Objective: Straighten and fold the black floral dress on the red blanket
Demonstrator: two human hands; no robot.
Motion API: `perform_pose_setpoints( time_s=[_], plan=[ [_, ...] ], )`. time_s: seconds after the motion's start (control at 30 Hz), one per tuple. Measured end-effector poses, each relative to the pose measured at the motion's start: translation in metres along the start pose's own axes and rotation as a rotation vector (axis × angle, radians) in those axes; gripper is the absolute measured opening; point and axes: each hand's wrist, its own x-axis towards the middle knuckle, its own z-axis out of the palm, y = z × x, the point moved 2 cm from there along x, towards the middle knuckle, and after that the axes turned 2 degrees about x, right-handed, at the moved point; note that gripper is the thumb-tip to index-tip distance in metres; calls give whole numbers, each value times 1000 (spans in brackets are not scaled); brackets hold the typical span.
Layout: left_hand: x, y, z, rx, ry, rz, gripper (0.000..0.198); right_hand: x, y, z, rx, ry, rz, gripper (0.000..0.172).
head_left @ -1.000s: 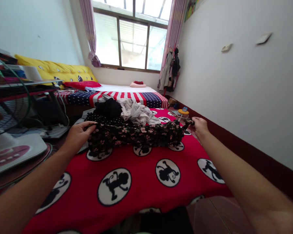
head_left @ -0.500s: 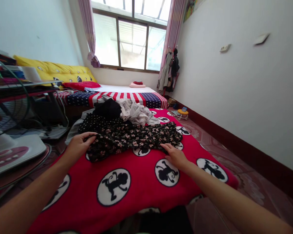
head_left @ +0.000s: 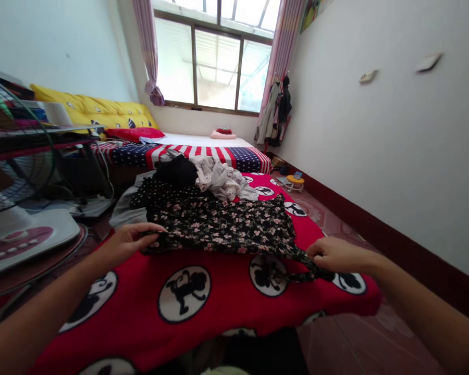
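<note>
A black garment with small pink flowers lies spread on a red blanket with black monkey circles. My left hand pinches the garment's near left edge between thumb and fingers. My right hand is closed on a thin strap or corner of the same garment, pulled out to the near right. Behind the garment sits a heap of clothes: a black piece and a grey-white piece.
A fan with a white base stands at the left beside a cluttered desk. Beyond is a bed with a stars-and-stripes cover, yellow pillows, and a window. Clothes hang by the curtain. Tiled floor runs along the right wall.
My right hand went from lying flat on the garment's near edge to gripping its strap and pulling it right and nearer. The garment now lies wider and flatter. My left hand kept its hold.
</note>
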Motion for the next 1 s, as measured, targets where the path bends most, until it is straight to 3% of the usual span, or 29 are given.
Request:
perform_pose_setpoints(
  time_s=[0.1,0.2,0.27,0.3,0.47,0.63,0.73,0.87,0.93,1.0],
  plan=[
    [-12,3,11,58,-249,36,42,-5,8,1,-57,-10,18,16],
    [-22,7,18,215,-380,144,31,9,15,2,-144,192,91,15],
    [-29,7,20,292,-451,147,29,22,19,7,-219,321,164,13],
    [-34,6,21,315,-496,122,28,28,20,12,-255,322,189,11],
    [-61,0,26,396,-720,-20,27,43,22,45,-340,27,194,8],
    [-64,9,31,432,-846,-17,19,52,33,39,-285,-2,207,3],
    [-44,17,41,406,-780,51,28,69,46,32,-189,207,283,11],
    [-15,15,72,395,-450,301,36,97,66,37,-2,591,367,36],
    [-5,5,96,433,-383,389,44,109,74,46,165,675,410,56],
    [3,-8,118,501,-334,407,53,120,78,56,368,697,416,61]
  ],
)
